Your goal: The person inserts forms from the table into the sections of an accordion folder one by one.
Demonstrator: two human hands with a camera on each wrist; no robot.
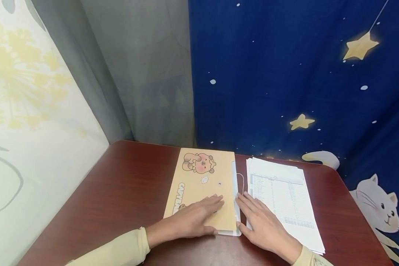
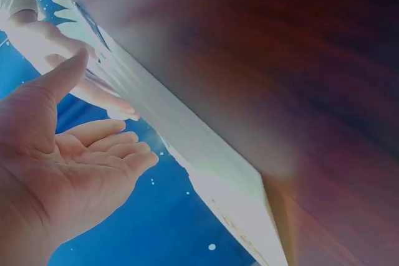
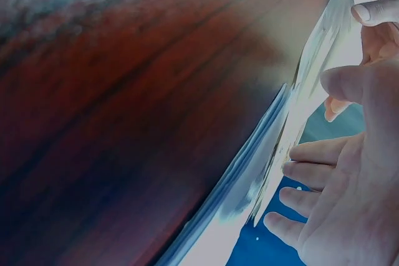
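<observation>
A yellow paper folder (image 1: 199, 188) with a cartoon capybara lies flat on the table, white sheets (image 1: 234, 173) showing along its right side. My left hand (image 1: 196, 218) rests over the lower part of the cover, fingers extended. At the folder's right edge my right hand (image 1: 264, 225) has its fingers nearly straight, the tips by the protruding sheets; whether they touch is unclear. In the left wrist view the left hand (image 2: 81, 160) shows its palm, thumb apart. From the right wrist view, the right hand (image 3: 343, 179) appears with fingers slightly spread and nothing gripped.
A stack of printed papers (image 1: 286, 192) lies right of the folder, partly behind the right hand. A thin white string (image 1: 243, 180) loops out between them. The dark red table (image 1: 119, 192) meets a grey and blue curtain (image 1: 269, 74) at its back edge.
</observation>
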